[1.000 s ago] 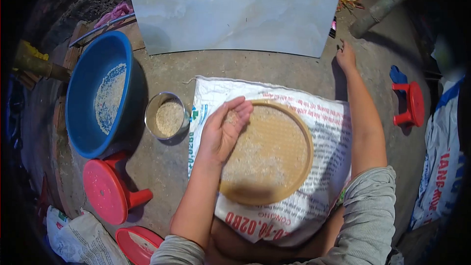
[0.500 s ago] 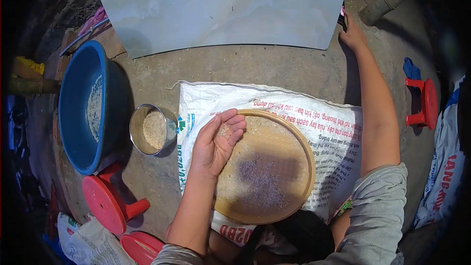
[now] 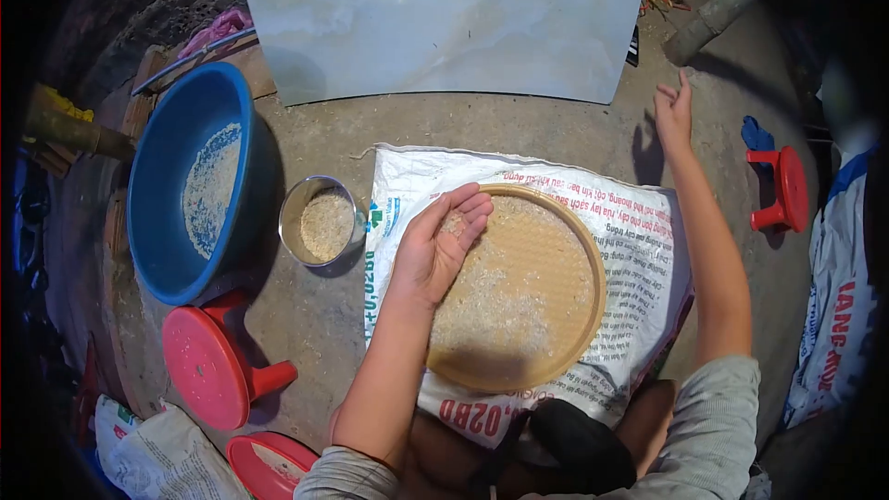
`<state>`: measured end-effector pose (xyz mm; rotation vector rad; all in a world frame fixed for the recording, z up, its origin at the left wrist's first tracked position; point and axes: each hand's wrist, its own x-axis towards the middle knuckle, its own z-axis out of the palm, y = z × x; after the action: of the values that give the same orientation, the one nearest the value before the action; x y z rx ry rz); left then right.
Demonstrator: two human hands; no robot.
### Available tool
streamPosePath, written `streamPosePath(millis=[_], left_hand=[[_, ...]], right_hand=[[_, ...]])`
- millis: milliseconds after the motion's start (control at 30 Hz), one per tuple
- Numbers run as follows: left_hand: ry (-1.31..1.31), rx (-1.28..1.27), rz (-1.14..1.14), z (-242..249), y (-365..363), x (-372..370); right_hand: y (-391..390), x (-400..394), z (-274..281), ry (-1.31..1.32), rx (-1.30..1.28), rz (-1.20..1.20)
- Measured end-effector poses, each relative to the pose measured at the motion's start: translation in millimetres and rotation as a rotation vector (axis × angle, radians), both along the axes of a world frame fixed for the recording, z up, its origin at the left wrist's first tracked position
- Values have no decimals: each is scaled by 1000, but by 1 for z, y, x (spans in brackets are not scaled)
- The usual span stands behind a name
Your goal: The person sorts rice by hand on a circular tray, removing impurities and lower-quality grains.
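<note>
My left hand (image 3: 435,259) is cupped palm up over the left rim of a round bamboo tray (image 3: 597,315). A small amount of rice grains (image 3: 453,223) lies in its palm. Loose white grains (image 3: 500,310) are scattered across the tray, which rests on a printed white sack (image 3: 639,241). My right hand (image 3: 674,116) is stretched forward above the floor, right of the pale tabletop, holding nothing, its fingers apart. Just ahead of it, a black object (image 3: 633,46) shows at the tabletop's edge, mostly hidden.
Left of the tray stand a metal pot (image 3: 356,227) of grain and a large blue basin (image 3: 148,222) with more grain. Red stools (image 3: 199,366) (image 3: 792,190) stand on both sides. A glossy pale tabletop (image 3: 444,28) lies ahead, and a bamboo pole (image 3: 732,5) leans at the upper right.
My right hand has come away from the dark object at the tabletop's edge, and its fingers have spread. The left hand still cups the grains. The view has shifted, and the tray's shadow has moved.
</note>
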<state>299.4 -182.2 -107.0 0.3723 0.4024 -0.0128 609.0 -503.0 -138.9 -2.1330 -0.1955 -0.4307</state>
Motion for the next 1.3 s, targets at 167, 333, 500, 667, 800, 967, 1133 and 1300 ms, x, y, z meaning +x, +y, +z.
streamPosePath(millis=[167, 333, 500, 667, 800, 967, 1133, 1300], left_hand=[[-92, -50, -13, 10, -4, -10], [-174, -33, -65, 13, -16, -28], [-169, -9, -79, -9, -29, -48], [-238, -152, 37, 5, -28, -55], [-212, -133, 101, 32, -27, -69], [-206, -185, 136, 3, -25, -110], [-103, -168, 240, -7, -17, -154], [-12, -140, 350, -16, -7, -183]], right_hand=[[42, -177, 102, 105, -213, 368], [77, -328, 226, -89, -690, 661], [120, -463, 332, -262, -1036, 820], [159, -545, 375, -635, -872, 992], [175, -608, 411, -1045, -809, 1100], [177, -634, 440, -1002, -597, 1305], [237, -700, 391, -838, -301, 1594], [259, -688, 284, -564, -277, 1478]])
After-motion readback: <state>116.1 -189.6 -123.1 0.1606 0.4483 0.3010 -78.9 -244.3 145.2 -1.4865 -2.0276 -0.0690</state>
